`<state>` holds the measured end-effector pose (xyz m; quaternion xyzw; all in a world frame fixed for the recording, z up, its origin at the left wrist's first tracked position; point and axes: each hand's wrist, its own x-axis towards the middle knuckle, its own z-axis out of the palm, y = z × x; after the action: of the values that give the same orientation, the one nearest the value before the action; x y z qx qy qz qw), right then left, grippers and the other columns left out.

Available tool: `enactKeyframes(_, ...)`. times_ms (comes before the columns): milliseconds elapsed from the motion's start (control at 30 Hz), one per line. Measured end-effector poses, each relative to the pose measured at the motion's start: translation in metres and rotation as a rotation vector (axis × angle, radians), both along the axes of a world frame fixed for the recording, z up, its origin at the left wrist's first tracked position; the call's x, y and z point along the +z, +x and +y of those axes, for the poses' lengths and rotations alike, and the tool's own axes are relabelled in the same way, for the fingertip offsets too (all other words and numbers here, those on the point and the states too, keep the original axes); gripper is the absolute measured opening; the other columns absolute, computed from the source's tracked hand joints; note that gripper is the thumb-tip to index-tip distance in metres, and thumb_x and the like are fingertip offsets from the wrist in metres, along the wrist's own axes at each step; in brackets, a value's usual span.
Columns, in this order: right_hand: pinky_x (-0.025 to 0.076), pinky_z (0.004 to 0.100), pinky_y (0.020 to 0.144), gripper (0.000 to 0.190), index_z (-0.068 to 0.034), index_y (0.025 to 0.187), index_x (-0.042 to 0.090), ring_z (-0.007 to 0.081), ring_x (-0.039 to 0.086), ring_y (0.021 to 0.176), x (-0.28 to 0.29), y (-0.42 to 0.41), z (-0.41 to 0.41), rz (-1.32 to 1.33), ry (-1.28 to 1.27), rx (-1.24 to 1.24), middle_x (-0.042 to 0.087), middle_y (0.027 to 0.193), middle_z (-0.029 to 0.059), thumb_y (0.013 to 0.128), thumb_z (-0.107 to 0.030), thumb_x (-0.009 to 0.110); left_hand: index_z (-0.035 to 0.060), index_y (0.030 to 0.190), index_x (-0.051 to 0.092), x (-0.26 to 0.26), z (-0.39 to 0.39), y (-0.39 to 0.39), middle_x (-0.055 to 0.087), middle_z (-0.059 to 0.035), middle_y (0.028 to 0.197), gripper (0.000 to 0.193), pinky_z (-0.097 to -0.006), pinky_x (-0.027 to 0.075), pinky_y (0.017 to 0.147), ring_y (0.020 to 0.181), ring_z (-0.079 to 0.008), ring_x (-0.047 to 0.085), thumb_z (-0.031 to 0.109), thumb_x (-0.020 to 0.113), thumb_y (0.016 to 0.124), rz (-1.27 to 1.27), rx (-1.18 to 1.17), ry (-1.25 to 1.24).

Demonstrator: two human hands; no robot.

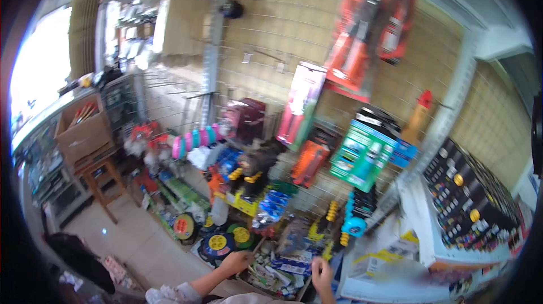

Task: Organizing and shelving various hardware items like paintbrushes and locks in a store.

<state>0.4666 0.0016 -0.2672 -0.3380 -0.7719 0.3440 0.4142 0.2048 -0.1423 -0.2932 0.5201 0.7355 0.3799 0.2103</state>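
My left hand [236, 263] reaches over the front of a low bin of mixed packaged goods [271, 279]. Blur hides its fingertips, so I cannot tell if anything is between them. Over the bin's right side is my right hand [321, 272], fingers curled, and whether it holds something is unclear. Between the hands lies a blue and white packet [292, 263]. Just beyond my left hand sit a round blue and yellow reel [217, 244] and a green and yellow one [241, 235].
A wire grid wall carries packaged long-handled cutters [354, 45] and a green blister pack [364, 155]. To the right, a black display box [471, 198] stands on a white shelf. At left, a cardboard box [85, 134] rests on a wooden stool [104, 181].
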Motion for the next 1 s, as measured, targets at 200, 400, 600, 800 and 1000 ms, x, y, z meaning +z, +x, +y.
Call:
enactKeyframes(200, 0.045, 0.0256, 0.06, 0.018, 0.0, 0.094, 0.055, 0.011, 0.057, 0.064, -0.1, -0.09, -0.01, -0.103, -0.132, 0.185, 0.059, 0.071, 0.0056, 0.084, -0.014, 0.053, 0.0062, 0.088, 0.063, -0.166, -0.188, -0.031, 0.062, -0.0173, 0.078, 0.019, -0.0405, 0.047, 0.068, 0.077, -0.0338, 0.06, 0.019, 0.053, 0.077, -0.147, 0.868, -0.059)
enactKeyframes(400, 0.045, 0.0254, 0.061, 0.019, -0.001, 0.096, 0.054, 0.0112, 0.057, 0.066, -0.12, -0.222, -0.054, -0.219, -0.169, 0.522, 0.059, 0.074, 0.006, 0.083, -0.015, 0.053, 0.0031, 0.099, 0.06, -0.208, -0.281, -0.077, 0.061, -0.0184, 0.09, 0.032, -0.037, 0.047, 0.077, 0.087, -0.0321, 0.059, 0.025, 0.058, 0.075, -0.417, 1.151, -0.299)
enactKeyframes(600, 0.046, 0.0253, 0.062, 0.02, -0.001, 0.098, 0.053, 0.0114, 0.058, 0.068, -0.136, -0.342, -0.123, -0.341, -0.208, 0.78, 0.06, 0.077, 0.0065, 0.083, -0.015, 0.054, 0.0004, 0.108, 0.055, -0.169, -0.342, -0.174, 0.057, -0.0193, 0.106, 0.043, -0.0359, 0.044, 0.083, 0.097, -0.0308, 0.057, 0.03, 0.058, 0.077, -0.413, 0.946, -0.237)
enactKeyframes(800, 0.046, 0.0278, 0.06, 0.022, -0.001, 0.099, 0.053, 0.0144, 0.059, 0.068, -0.096, -0.491, -0.216, -0.243, -0.21, 0.977, 0.061, 0.078, 0.008, 0.082, -0.014, 0.054, -0.0008, 0.111, 0.05, -0.093, -0.413, -0.252, 0.057, -0.0149, 0.107, 0.036, -0.0315, 0.044, 0.083, 0.098, -0.023, 0.056, 0.022, 0.053, 0.084, -0.488, 1.039, 0.037)
enactKeyframes(1000, 0.046, 0.0229, 0.064, 0.021, -0.002, 0.105, 0.05, 0.0117, 0.059, 0.074, -0.02, -0.613, -0.273, -0.106, -0.291, 1.16, 0.061, 0.091, 0.0063, 0.086, -0.011, 0.05, -0.0022, 0.114, 0.045, -0.052, -0.453, -0.318, 0.054, -0.0131, 0.111, 0.031, -0.0293, 0.041, 0.087, 0.102, -0.0193, 0.052, 0.013, 0.048, 0.087, -0.587, 1.12, 0.496)
